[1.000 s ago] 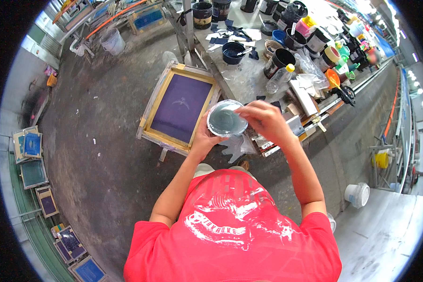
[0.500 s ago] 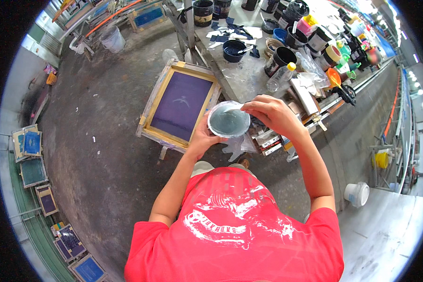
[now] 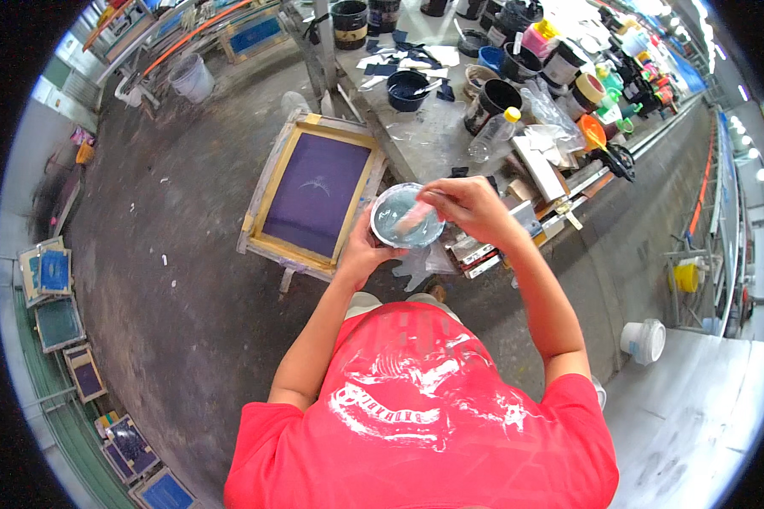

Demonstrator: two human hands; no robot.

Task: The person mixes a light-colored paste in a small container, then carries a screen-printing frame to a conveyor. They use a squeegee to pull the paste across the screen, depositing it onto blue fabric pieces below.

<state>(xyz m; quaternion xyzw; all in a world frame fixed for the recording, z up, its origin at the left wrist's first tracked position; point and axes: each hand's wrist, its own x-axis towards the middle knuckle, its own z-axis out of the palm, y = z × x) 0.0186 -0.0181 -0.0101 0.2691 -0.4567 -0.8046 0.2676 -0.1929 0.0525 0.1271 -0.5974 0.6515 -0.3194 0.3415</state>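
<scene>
A clear plastic tub (image 3: 389, 207) of greyish, translucent gel is gripped by my left hand (image 3: 363, 248) around its left side and underneath. My right hand (image 3: 457, 204) pinches a pale pinkish flat stick (image 3: 415, 217), whose lower part reaches into the gel; it is slightly blurred. Just left of and beyond the tub, a screen-print frame (image 3: 314, 191) with purple mesh and a faint pale curved mark rests on a support. Beneath the tub lies crumpled clear plastic (image 3: 433, 260) at the bench's edge.
A cluttered workbench (image 3: 412, 136) holds ink pots, a yellow-capped bottle (image 3: 492, 138) and wooden pieces. More framed screens (image 3: 58, 322) line the left wall. A white pail (image 3: 191, 78) stands on the far floor; a white bucket (image 3: 643, 339) is at right.
My right hand and stick have moved leftward and deeper over the middle of the tub, the stick showing more within the gel. The bench appears slightly shifted up and left.
</scene>
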